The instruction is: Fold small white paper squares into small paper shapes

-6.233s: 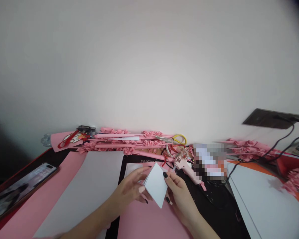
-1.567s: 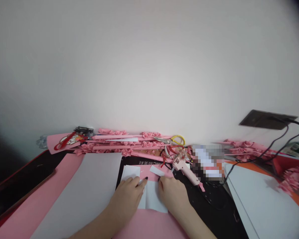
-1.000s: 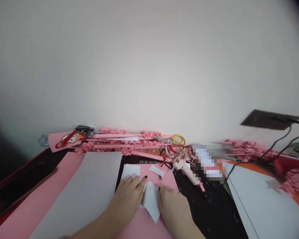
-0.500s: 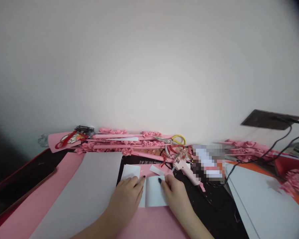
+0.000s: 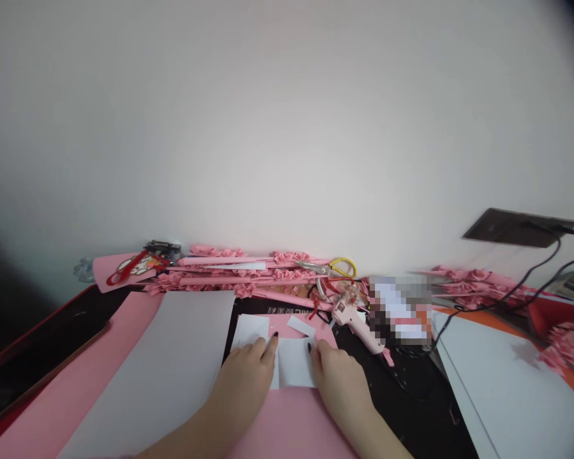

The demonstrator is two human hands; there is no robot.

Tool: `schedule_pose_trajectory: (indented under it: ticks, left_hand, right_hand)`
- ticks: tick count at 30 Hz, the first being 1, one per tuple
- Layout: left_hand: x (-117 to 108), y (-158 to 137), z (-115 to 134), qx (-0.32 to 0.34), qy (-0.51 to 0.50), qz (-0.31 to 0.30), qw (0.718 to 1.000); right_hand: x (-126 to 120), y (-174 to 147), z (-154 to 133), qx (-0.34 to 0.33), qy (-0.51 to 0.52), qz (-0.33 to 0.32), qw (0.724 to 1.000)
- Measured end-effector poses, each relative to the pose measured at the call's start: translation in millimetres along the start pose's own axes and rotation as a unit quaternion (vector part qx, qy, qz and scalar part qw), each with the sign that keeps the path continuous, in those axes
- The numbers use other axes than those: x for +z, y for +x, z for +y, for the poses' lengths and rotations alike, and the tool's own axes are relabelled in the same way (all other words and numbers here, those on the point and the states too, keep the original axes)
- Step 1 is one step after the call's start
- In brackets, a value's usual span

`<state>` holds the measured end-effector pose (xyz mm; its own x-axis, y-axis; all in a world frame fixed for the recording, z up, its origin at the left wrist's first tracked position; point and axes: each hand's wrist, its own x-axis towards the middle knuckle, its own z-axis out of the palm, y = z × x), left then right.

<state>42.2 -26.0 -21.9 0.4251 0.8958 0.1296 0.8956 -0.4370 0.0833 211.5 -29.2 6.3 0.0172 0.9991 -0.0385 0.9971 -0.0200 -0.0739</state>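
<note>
A small white piece of paper (image 5: 295, 364) with an upright crease lies on a pink sheet (image 5: 287, 424) in front of me. My right hand (image 5: 343, 380) is closed at its right edge, the dark-nailed thumb on top and the other fingers curled beside it. My left hand (image 5: 245, 376) bears on its left part, fingers mostly curled and one dark-nailed finger pointing away from me along the crease. Another white paper piece (image 5: 250, 328) shows just beyond the left hand. Beyond the creased paper lies a narrow white strip (image 5: 300, 326).
A pink glue gun (image 5: 358, 326) lies right of the papers. Behind are yellow-handled scissors (image 5: 332, 268) and pink paper flowers (image 5: 287, 275) with rolled stems. Large white sheets (image 5: 162, 363) lie left, more white sheets (image 5: 511, 389) right. Black cables (image 5: 530, 277) run from a wall socket (image 5: 511, 227).
The creased paper's near edge has shifted slightly away from me, and its right panel looks flatter. Both hands stay on it; the right hand has moved a little.
</note>
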Motion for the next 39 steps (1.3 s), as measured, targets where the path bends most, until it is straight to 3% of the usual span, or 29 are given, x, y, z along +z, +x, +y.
schedule_pose_trajectory:
  ticks: [11,18,23,28,32,35,39]
  left_hand:
    - [3.5,-2.9,0.1,0.008,0.041,0.002,0.999]
    - [-1.0,-2.4,0.6,0.015,0.04,-0.023,0.999]
    - [-0.8,-2.7,0.3,0.01,0.049,-0.012,0.999]
    - [2.9,-4.3,-0.6,0.014,0.039,0.006,0.999]
    - [-0.8,-4.2,-1.7,0.0,-0.005,-0.002,1.0]
    - [-8.7,-4.2,-6.7,-0.031,-0.104,-0.011,0.994]
    - [-17.1,-3.8,-17.7,-0.107,-0.305,0.049,0.945]
  right_hand:
    - [1.4,-14.0,1.5,-0.008,-0.007,-0.037,0.999]
    - [4.1,-17.7,5.8,-0.004,0.004,-0.016,1.0]
    - [3.3,-17.3,8.5,-0.011,0.021,-0.006,1.0]
    - [4.7,-14.2,27.6,0.026,0.083,0.038,0.996]
    - [5.8,-6.8,40.1,-0.007,0.235,0.087,0.968]
    - [2.0,-0.6,38.7,-0.004,0.356,0.073,0.931]
    - [-3.3,4.7,23.6,0.011,0.478,0.025,0.878]
